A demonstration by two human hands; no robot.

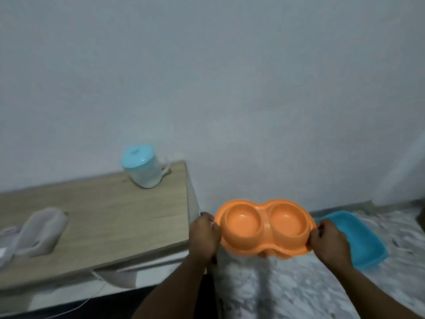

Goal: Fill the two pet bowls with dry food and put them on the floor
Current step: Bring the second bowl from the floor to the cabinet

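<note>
A pale wall and marbled floor [299,284] fill the view, with a wooden desk [103,217] at left carrying a lidded teal jar [142,166]. The orange double bowl [264,226] is held level in the air, both wells empty — so filling is not yet done. The left hand [204,233] and right hand [326,238] each grip an end. Next, I judge, comes setting it on the desk and fetching food — perhaps from the jar.

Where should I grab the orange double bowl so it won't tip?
Grip the orange double bowl by its two short ends, coming in from both sides, as the left hand and right hand do. It is long, and its flat rim leaves room for fingers.
</note>
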